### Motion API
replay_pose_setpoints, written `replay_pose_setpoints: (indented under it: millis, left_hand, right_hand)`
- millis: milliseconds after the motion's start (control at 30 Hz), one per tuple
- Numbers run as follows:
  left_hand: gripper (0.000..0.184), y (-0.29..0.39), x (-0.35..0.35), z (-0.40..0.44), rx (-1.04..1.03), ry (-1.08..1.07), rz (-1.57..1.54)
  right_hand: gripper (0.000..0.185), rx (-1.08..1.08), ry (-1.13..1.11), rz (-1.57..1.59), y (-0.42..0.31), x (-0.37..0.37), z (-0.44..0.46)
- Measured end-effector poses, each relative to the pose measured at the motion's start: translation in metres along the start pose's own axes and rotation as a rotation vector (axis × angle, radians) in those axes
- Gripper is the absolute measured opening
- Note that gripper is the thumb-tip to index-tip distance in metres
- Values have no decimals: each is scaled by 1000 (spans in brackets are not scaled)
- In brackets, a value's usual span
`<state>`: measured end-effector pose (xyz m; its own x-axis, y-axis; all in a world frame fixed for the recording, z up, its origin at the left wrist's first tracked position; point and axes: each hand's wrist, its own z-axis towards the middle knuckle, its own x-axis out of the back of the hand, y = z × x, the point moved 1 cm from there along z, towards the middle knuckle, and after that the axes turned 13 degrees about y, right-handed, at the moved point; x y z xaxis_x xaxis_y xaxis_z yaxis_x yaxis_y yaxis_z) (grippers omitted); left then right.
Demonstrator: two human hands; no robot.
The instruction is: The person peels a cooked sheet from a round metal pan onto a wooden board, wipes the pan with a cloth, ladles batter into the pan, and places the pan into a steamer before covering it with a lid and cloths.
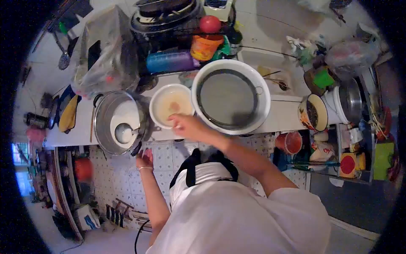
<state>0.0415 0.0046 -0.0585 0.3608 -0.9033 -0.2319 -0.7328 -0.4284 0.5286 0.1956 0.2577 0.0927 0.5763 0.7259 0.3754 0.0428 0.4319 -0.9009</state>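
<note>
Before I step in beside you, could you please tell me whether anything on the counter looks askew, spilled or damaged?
I see no clear spill or damage around the bowl or basin. The one odd thing is the pot: its near rim seems to overhang the counter, though the camera's angle may exaggerate that.

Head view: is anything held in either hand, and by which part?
The left hand looks empty. The right hand is over the small white bowl; whether its fingers hold anything cannot be told.
</note>
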Motion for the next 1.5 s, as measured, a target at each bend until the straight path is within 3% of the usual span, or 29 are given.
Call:
replay_pose_setpoints:
  millis: [33, 67, 100, 167, 233, 267, 400, 467, 533, 567, 667, 800, 867, 900, 967, 1133, 1233, 1333, 1367, 1500]
  left_hand:
    - [47, -16, -3, -1, 8, -5, 9]
    - [42, -35, -6, 3, -10, -57, 175]
    - [37, -52, -9, 1, -29, -108, 339]
    - [26, -72, -50, -57, -253, -151, 565]
    - [23, -90, -92, -77, -443, -319, 596]
    - [22, -92, -115, -96, -570, -375, 646]
    - [31, -107, -195, -134, -1258, -470, 997]
    - [33, -112, -219, -153, -1387, -465, 1134]
    - [36, -121, -236, -161, -1571, -429, 1600]
    - [36, -125, -241, -165, -1582, -415, 1604]
    - [38, -141, -251, -175, -1639, -357, 2085]
    - [33, -158, -263, -179, -1690, -254, 2172]
    - [27, -161, -272, -184, -1443, -180, 2251]
    - [27, -165, -273, -180, -1437, -152, 2254]
    - [18, -172, -276, -166, -1485, -126, 2156]
    - [20, -169, -281, -168, -1405, -200, 2130]
    - [25, -162, -279, -158, -1346, -216, 2037]
    - [35, -151, -271, -146, -1169, -345, 1705]
    - [32, -156, -267, -92, -1069, -397, 1582]
    - [25, -147, -257, -113, -936, -490, 1351]
  right_hand:
    - [33, -6, 59, -160, 2, 43, -4]
    - [25, -188, 202, -141, 16, 80, -8]
    - [25, -31, 333, -111, 73, 115, -11]
    - [27, -217, 394, -667, 81, 200, -5]
    - [30, -250, 445, -879, 118, 252, -3]
    - [29, -354, 326, -1004, 117, 265, -1]
    - [22, -303, 211, -1205, 153, 283, 1]
    - [18, -253, 159, -1346, 167, 284, -2]
    - [18, -242, 167, -1341, 170, 283, -5]
    - [17, -240, 172, -1345, 172, 281, -7]
    - [17, -270, 125, -1355, 179, 285, -8]
    - [18, -211, 53, -1352, 188, 289, -17]
    - [14, -241, 218, -1283, 193, 287, -20]
    - [14, -225, 212, -1268, 193, 287, -20]
    - [13, -272, 196, -1179, 187, 293, -22]
    - [16, -386, 165, -996, 164, 305, -25]
    - [17, -478, 266, -972, 179, 298, -25]
    - [18, -573, 356, -851, 184, 300, -32]
    - [20, -608, 404, -818, 178, 299, -32]
    - [25, -614, 529, -773, 193, 301, -27]
